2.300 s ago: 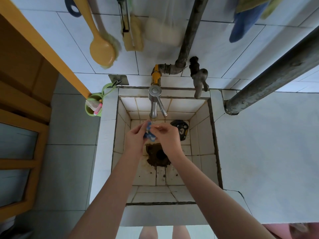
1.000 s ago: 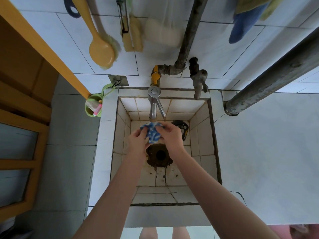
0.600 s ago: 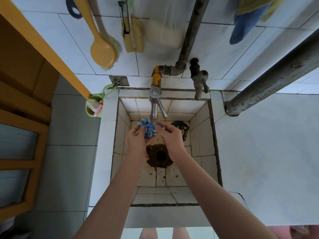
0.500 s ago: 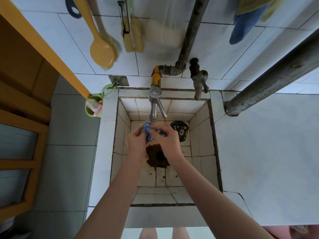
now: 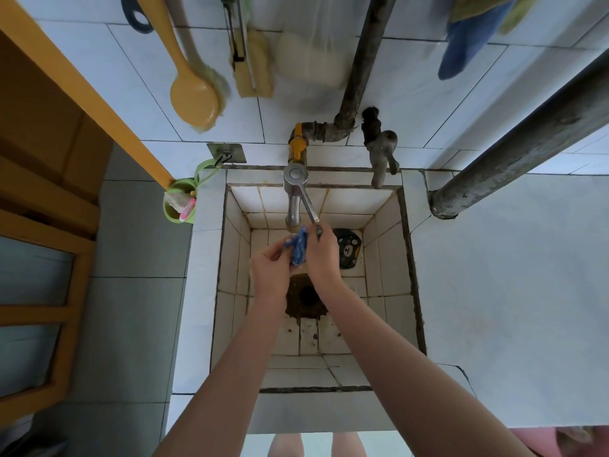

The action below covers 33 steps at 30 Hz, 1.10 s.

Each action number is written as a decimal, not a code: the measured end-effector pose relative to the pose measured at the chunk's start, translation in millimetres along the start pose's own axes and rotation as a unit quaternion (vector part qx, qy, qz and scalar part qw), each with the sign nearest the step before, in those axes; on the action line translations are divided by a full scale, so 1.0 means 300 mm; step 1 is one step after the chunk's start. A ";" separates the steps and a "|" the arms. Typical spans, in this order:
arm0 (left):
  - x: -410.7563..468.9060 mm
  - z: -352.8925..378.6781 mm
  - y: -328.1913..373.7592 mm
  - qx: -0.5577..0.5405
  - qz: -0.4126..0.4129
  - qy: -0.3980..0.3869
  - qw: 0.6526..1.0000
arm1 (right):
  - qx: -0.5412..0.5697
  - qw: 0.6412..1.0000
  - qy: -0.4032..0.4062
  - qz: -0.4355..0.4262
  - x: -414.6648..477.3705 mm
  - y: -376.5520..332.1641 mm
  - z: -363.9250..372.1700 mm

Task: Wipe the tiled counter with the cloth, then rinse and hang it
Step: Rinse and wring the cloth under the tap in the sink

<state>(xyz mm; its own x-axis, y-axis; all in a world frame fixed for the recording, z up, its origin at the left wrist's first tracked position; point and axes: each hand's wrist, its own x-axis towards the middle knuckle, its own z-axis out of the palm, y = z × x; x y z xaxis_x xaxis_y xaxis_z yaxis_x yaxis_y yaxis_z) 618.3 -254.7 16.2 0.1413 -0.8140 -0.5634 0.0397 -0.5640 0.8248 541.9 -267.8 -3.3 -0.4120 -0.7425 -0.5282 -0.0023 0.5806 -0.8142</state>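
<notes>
A small blue and white cloth (image 5: 299,246) is bunched up between both hands, over the tiled sink basin (image 5: 389,265) and right under the steel tap (image 5: 294,199). My left hand (image 5: 271,268) pinches its lower left side. My right hand (image 5: 322,255) wraps the right side, fingertips close to the tap's lever. Most of the cloth is hidden by my fingers. The pale tiled counter (image 5: 514,291) spreads to the right of the sink.
A dark drain hole (image 5: 308,295) and a black round object (image 5: 347,247) lie in the basin. A green cup (image 5: 179,202) hangs at the sink's left. Brushes (image 5: 194,94), sponges and a blue cloth (image 5: 464,44) hang on the wall. A thick grey pipe (image 5: 527,133) crosses above the counter.
Both hands kept rubbing and turning the cloth under the tap, shifting slightly up and down. The cloth went from spread to bunched; my right hand now sits higher, near the tap lever.
</notes>
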 end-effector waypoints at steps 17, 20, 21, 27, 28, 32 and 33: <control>0.014 -0.024 0.006 -0.005 -0.011 -0.020 1.000 | 0.024 0.999 -0.027 0.011 0.010 -0.015 -0.002; 0.025 -0.024 0.018 -0.017 -0.009 -0.008 1.000 | 0.015 0.998 -0.060 -0.027 -0.021 -0.010 -0.024; 0.030 -0.024 0.019 -0.024 -0.009 -0.003 1.000 | 0.014 0.994 -0.095 -0.053 -0.039 -0.008 -0.021; 0.024 -0.005 0.019 -0.006 0.015 -0.026 1.000 | 0.063 0.974 -0.174 -0.134 -0.061 0.022 0.038; 0.023 -0.005 0.018 -0.006 0.013 -0.026 1.000 | 0.065 0.977 -0.161 -0.123 -0.050 0.017 0.035; 0.015 -0.005 0.025 -0.025 -0.008 -0.018 0.999 | -0.001 0.992 -0.099 -0.073 -0.025 -0.023 0.029; 0.015 -0.004 0.030 -0.027 -0.012 -0.017 0.999 | -0.001 0.995 -0.079 -0.066 -0.025 -0.033 0.029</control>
<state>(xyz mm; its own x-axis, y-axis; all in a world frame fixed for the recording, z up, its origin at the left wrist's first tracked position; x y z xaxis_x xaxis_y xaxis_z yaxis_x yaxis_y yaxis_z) 620.5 -263.1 21.1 0.1053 -0.8051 -0.5837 0.0970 -0.5758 0.8118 552.9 -270.8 6.6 -0.2598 -0.8549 -0.4490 -0.0484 0.4759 -0.8782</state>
